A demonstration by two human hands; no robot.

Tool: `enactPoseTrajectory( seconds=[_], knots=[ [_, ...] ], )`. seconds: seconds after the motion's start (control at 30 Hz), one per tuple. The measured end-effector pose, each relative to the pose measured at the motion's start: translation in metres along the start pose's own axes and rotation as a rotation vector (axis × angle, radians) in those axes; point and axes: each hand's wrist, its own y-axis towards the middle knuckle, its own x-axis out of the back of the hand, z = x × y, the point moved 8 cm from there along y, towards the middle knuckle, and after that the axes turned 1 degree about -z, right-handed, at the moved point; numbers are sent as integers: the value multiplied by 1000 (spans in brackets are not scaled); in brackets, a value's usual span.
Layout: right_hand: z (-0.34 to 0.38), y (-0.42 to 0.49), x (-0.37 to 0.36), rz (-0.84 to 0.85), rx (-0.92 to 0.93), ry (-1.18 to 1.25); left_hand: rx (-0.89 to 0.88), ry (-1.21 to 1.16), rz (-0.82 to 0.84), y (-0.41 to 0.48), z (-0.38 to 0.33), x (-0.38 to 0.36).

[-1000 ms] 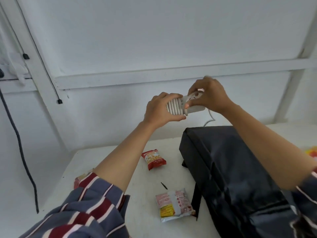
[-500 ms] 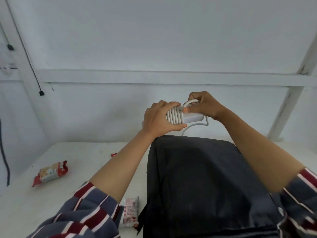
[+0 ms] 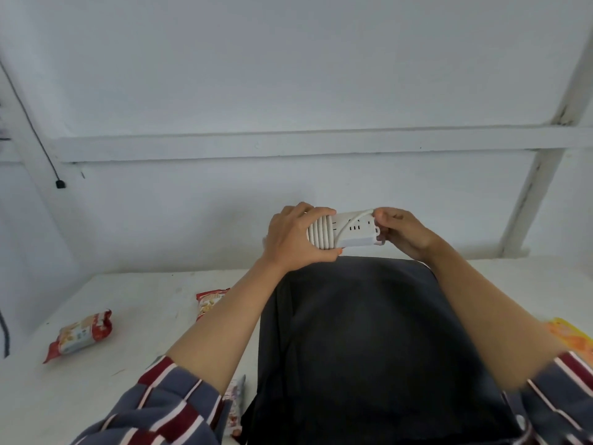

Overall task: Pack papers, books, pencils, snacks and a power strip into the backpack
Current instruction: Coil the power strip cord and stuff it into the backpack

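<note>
Vs 0.5 s ago: the loose cord loop that hung below the power strip (image 3: 348, 231) is gone; the last run of cord now lies diagonally across the socket face, w/ the end pinned at the right end. The strip also sits lower, just above the far edge of the black backpack (image 3: 369, 332). Judgement: winding is about done, so the strip looks ready to go into the bag, but no opening shows from this view, so the bag prob needs unzipping first.

Left hand (image 3: 293, 237): grip closed round the left end, fingers over the coiled turns, thumb underneath; forearm reaches up from the striped sleeve. Right hand (image 3: 404, 231): fingertips pinch the right end & the cord's end, wrist bent inward. Both hold the strip level in the air, clear of the bag.

Still out on the tabletop (image 3: 144, 316): red snack packet (image 3: 80, 334) far left, another (image 3: 208, 301) just beside the left forearm.
</note>
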Motion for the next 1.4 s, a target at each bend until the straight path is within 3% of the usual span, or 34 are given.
enactPoseTrajectory(
  seconds=[0.1,0.23,0.4,0.47,0.67,0.77,0.83,0.93,1.03,1.13,1.23,1.4],
  knots=[
    [10,7,5,-92,28,-54,-110,-28,47,2,-17,-7],
    [19,4,3,-87,62,-1,-159,-15,-85,8,-37,1],
    [-4,-15,25,-173,93,-281,-250,114,-70,5,-61,-9],
    [-14,-24,25,-172,79,-358,-241,95,-52,3,-68,-18],
    [-30,-29,21,-73,-15,-199,-152,71,-87,16,-86,-19],
    [-42,-27,20,45,-100,-346,-100,104,-140,28,-94,-11],
    [-40,-28,26,33,-101,-428,-62,166,-145,34,-94,-7],
    [-25,-32,29,-20,18,-493,53,226,-93,36,-80,-8],
    [-14,-34,18,-2,104,-738,133,258,-63,34,-69,-13],
    [-11,-40,7,53,121,-1001,95,290,-100,27,-69,-20],
    [-9,-51,4,-3,210,-1212,78,311,-161,6,-59,-34],
    [0,-68,10,-175,469,-1204,55,271,-227,-12,-49,-47]
  ],
)
